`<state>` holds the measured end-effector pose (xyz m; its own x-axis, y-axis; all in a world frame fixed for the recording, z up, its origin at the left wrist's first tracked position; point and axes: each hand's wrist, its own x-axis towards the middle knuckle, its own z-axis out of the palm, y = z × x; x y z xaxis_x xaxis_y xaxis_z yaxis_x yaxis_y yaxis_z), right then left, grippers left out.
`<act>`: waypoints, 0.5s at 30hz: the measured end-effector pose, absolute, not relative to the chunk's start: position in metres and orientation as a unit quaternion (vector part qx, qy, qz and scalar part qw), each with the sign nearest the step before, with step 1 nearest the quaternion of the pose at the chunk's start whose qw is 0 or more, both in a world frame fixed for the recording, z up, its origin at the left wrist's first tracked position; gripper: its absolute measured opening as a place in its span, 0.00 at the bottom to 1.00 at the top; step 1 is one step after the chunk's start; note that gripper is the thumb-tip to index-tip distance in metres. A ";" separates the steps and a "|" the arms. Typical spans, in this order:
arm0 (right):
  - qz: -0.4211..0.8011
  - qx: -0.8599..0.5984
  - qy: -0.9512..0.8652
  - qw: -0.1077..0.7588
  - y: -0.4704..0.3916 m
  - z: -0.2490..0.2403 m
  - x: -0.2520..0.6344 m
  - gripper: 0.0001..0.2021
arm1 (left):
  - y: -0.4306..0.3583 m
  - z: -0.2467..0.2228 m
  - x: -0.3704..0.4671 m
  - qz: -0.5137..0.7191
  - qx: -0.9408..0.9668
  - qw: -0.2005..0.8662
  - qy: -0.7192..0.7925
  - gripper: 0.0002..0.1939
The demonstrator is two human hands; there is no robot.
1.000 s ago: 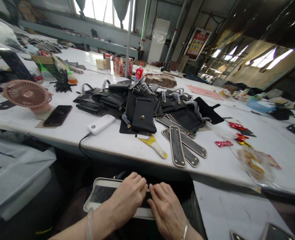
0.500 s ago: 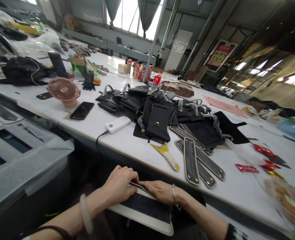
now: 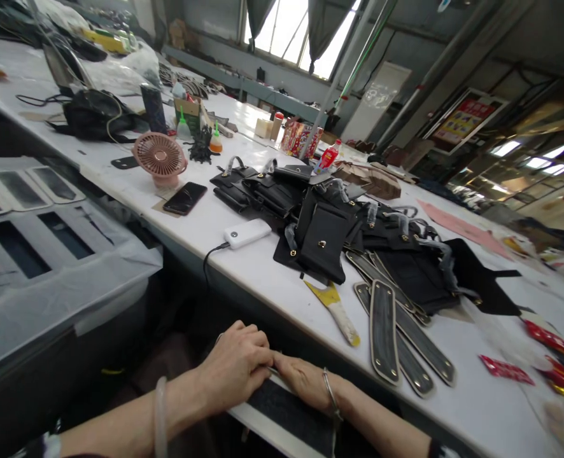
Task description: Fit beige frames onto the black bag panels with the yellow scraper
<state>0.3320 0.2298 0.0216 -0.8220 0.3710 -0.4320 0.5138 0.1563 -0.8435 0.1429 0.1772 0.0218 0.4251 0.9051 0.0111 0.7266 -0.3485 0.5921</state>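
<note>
The left hand (image 3: 234, 364) has its fingers curled in, pinching the far edge of a pale-edged black panel (image 3: 294, 410) at lap level, just off the near side of the table (image 3: 282, 289). The right hand (image 3: 303, 380) lies along that same edge, fingers nearly straight; whether it grips, I cannot tell. The edge looks to be mid-work — how much is finished is hidden beneath the fingers. No studs show on the panel's visible part, whereas the loose leather strips (image 3: 384, 331) on the table's near right already carry them. Beside these lies a yellow-and-white scraper-like tool (image 3: 337, 312), untouched, and farther off a heap of black handbags (image 3: 323, 238). More pale-edged panels (image 3: 21, 187) lie at left, out of the hands.

Against one second ago, the panel jutted out left of the left hand; now it reaches right, under the right hand — and the hands meet more closely.
</note>
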 end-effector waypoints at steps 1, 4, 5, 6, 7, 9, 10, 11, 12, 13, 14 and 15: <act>-0.580 0.292 0.758 0.064 0.230 0.021 0.331 0.32 | 0.177 0.020 0.142 0.180 0.801 0.263 0.507 0.02; -0.577 0.282 0.763 0.072 0.230 0.022 0.328 0.31 | 0.175 0.017 0.141 0.196 0.789 0.288 0.507 0.03; -0.575 0.276 0.766 0.073 0.230 0.023 0.326 0.30 | 0.175 0.018 0.140 0.200 0.783 0.302 0.506 0.03; -0.575 0.270 0.769 0.074 0.230 0.024 0.325 0.30 | 0.175 0.019 0.139 0.205 0.774 0.323 0.504 0.03; -0.572 0.262 0.774 0.071 0.230 0.026 0.324 0.30 | 0.175 0.020 0.137 0.210 0.764 0.348 0.501 0.04; -0.561 0.246 0.788 0.062 0.230 0.026 0.322 0.29 | 0.177 0.025 0.129 0.218 0.738 0.405 0.495 0.05; -0.551 0.243 0.796 0.060 0.230 0.025 0.321 0.29 | 0.179 0.026 0.124 0.221 0.720 0.434 0.494 0.06; -0.540 0.245 0.803 0.062 0.231 0.024 0.321 0.29 | 0.182 0.026 0.116 0.225 0.701 0.462 0.495 0.07; -0.530 0.252 0.807 0.069 0.231 0.022 0.320 0.29 | 0.185 0.025 0.107 0.229 0.680 0.485 0.501 0.08; -0.523 0.263 0.807 0.080 0.231 0.020 0.320 0.30 | 0.188 0.022 0.098 0.233 0.652 0.510 0.510 0.10; -0.521 0.276 0.803 0.091 0.231 0.018 0.319 0.31 | 0.190 0.016 0.088 0.239 0.618 0.536 0.523 0.14; -0.523 0.286 0.797 0.098 0.231 0.016 0.317 0.32 | 0.192 0.009 0.078 0.243 0.579 0.562 0.538 0.19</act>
<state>0.3170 0.2307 0.0158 -0.8168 0.3539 -0.4556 0.5589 0.2894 -0.7771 0.0780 0.1924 0.0086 0.3020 0.8969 -0.3231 0.3501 0.2109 0.9126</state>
